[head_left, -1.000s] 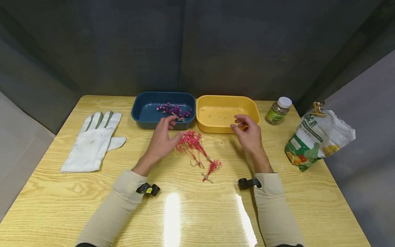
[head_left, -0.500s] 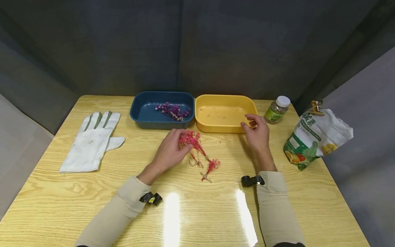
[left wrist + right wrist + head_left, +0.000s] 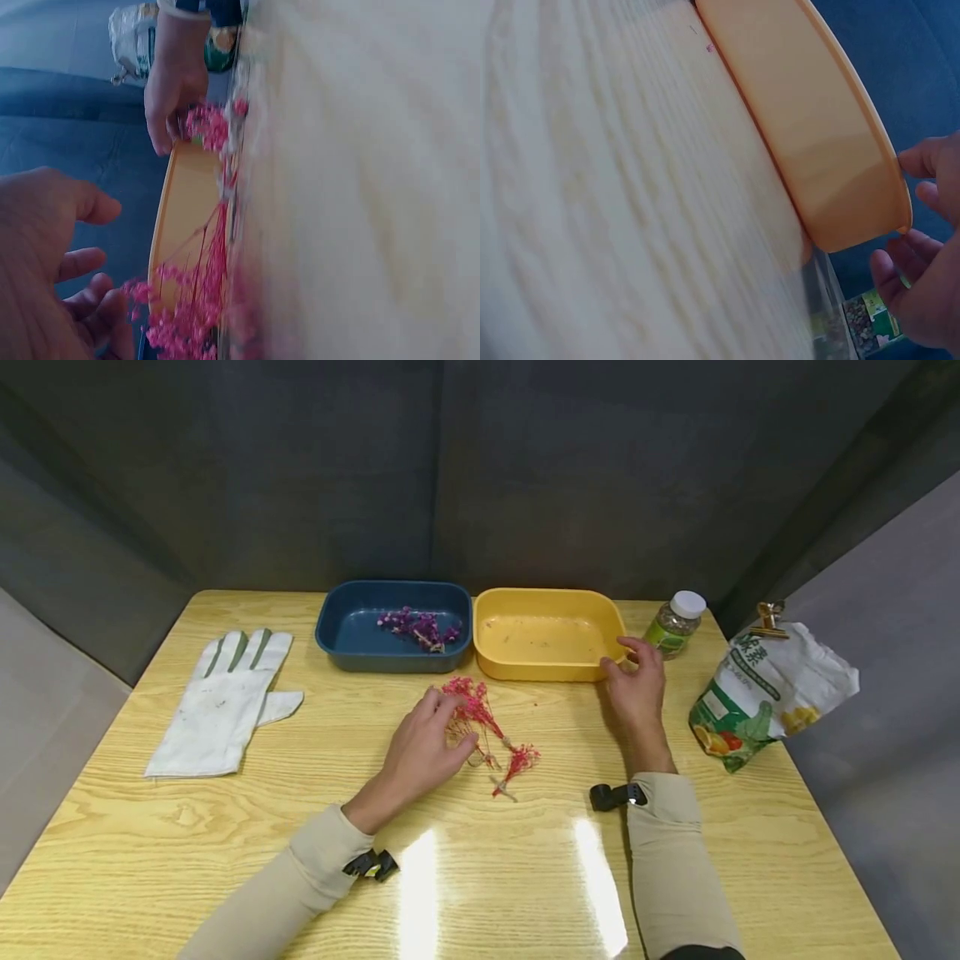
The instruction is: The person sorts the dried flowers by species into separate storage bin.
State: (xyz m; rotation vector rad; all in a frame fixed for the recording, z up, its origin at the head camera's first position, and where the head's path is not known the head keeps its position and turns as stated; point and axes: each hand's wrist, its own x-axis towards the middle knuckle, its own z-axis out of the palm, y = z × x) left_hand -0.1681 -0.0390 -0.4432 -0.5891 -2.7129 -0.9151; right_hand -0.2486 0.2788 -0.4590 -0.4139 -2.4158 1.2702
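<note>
Hovering beside pink flowers point(image 3: 476, 697) on the table point(image 3: 150, 843), gripping the yellow tray point(image 3: 536, 672).
Bending the left hand point(image 3: 423, 747) loosely with fingers parted; pinching the tray's near corner with thumb and fingers of the right hand point(image 3: 639, 693).

White-green bag point(image 3: 772, 697), right: large dark Chinese characters point(image 3: 748, 649), 素 legible, smaller print point(image 3: 757, 672) not. Jar point(image 3: 676, 623), far right: green label point(image 3: 663, 639), unreadable.
</note>
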